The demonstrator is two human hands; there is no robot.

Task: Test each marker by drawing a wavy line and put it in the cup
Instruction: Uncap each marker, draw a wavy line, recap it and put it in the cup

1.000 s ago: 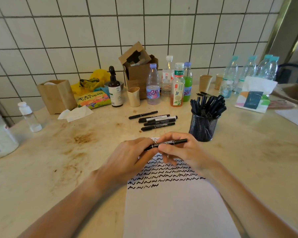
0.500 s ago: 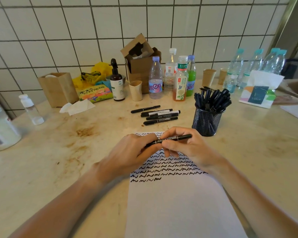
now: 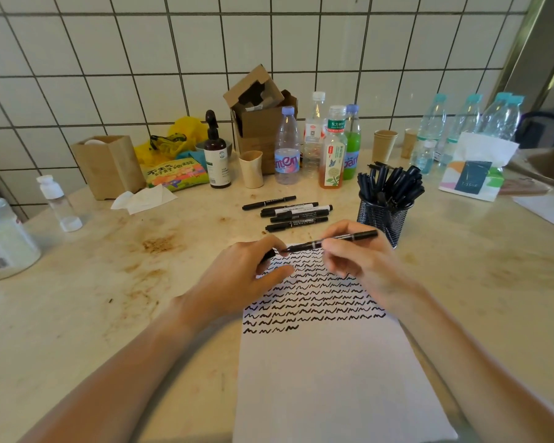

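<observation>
Above the paper [image 3: 333, 378], I pinch the marker [image 3: 333, 240] in my right hand [image 3: 362, 263] while my left hand [image 3: 247, 276] grips its cap end: uncapping, I judge. Next: draw a wave, recap, drop into mesh cup [image 3: 383, 219].

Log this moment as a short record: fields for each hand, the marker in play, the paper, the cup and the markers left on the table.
left hand: pinches the cap end of the held marker
right hand: grips the barrel
held marker: black, roughly level above the paper's top edge, cap apparently coming off
paper: rows of black wavy lines on its upper part, lower part blank
mesh cup: full of black markers, right of the paper
loose markers: five lying beyond the paper
</observation>
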